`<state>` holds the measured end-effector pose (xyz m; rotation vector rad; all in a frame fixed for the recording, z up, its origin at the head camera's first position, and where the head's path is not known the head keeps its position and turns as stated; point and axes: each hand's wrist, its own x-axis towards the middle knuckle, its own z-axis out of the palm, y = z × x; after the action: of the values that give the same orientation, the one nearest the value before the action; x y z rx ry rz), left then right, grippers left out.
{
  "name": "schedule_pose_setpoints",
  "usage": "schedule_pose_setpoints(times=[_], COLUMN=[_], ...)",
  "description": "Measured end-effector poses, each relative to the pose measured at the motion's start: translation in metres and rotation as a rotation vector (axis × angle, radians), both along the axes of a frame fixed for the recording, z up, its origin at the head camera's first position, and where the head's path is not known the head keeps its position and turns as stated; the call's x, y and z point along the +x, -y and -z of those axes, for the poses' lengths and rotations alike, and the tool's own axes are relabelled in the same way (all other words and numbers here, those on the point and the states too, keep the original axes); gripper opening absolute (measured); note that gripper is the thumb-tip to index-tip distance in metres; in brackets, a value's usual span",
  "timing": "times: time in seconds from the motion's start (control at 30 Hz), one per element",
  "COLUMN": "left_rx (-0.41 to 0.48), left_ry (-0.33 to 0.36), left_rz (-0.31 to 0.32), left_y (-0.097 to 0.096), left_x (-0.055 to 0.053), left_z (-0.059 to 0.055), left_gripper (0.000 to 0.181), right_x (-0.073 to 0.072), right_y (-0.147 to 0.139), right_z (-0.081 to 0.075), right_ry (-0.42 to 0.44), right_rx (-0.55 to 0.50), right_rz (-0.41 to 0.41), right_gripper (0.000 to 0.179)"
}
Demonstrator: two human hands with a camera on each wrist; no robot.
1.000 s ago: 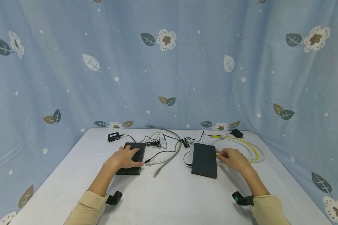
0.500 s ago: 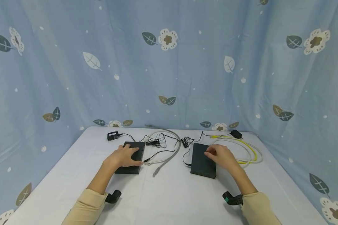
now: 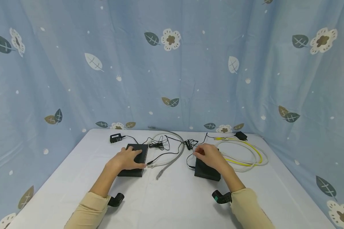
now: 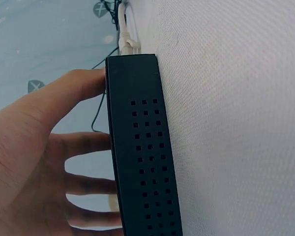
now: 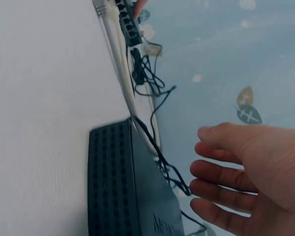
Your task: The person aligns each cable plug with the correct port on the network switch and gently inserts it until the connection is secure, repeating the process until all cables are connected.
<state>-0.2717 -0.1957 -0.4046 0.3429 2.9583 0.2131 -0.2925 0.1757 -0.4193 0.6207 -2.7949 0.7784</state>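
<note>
My left hand [image 3: 126,159] rests on top of the left black network switch [image 3: 132,173], thumb at its port edge and fingers spread. The left wrist view shows that switch [image 4: 132,81] side-on, its vent holes facing me, with fingertips touching its top. My right hand [image 3: 210,155] is above the right black network switch [image 3: 206,172], fingers loosely bent. In the right wrist view this hand [image 5: 255,172] holds nothing and stands apart from the switch [image 5: 108,172]. A yellow cable [image 3: 259,155] and white cables lie by the right switch's port side.
A grey network cable [image 3: 183,147] curves between the switches, near a white cable plug [image 3: 150,166]. Bundled black power cords [image 3: 157,145] lie behind it. Black power adapters stand at the back left [image 3: 115,138] and back right [image 3: 241,135]. A patterned curtain [image 3: 172,79] hangs behind the table.
My right hand has left the cable plugs at the right switch's port side and moved left over the switch. My left hand has stayed on the left switch.
</note>
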Motion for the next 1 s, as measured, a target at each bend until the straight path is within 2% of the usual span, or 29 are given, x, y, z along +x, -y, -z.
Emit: schedule_pose_setpoints(times=[0.2,0.53,0.83,1.0], left_rx=[-0.006,-0.006,-0.008,-0.013], left_ry=[-0.001,-0.025,-0.016,-0.02], left_rz=[-0.002,0.009,0.0,-0.011], left_y=[-0.001,-0.001,-0.003,-0.001], left_x=[-0.002,-0.001,0.002,0.0], left_z=[0.004,0.004,0.003,0.003], left_gripper=[0.086,0.086,0.085,0.085], right_x=[0.0,-0.003,-0.015,-0.017], right_y=[0.023,0.069,0.1,0.116], right_z=[0.002,0.002,0.018,0.019], right_ry=[0.014,-0.007,-0.051,-0.073], right_rx=[-0.006,-0.008,0.073,0.115], right_rz=[-0.03,-0.137,-0.168,-0.175], right_gripper=[0.006,0.007,0.008,0.01])
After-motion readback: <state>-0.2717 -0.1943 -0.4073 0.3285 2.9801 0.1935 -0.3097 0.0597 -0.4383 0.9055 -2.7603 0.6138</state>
